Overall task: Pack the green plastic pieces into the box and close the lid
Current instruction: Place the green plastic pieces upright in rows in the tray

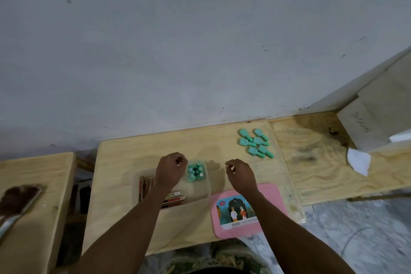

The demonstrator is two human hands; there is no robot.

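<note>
A person's two hands hover over a wooden desk (pixel 124 184). Between them sits a clear plastic box (pixel 200 189) with several green plastic pieces (pixel 195 171) standing upright at its far end. The left hand (pixel 170 169) and right hand (pixel 241 176) have fingers loosely curled, holding nothing. A loose pile of green pieces (pixel 255 145) lies further back and right, nearer the right hand, long axes mostly slanting toward the far left. A pink lid (pixel 248 209) lies flat beside the box
</note>
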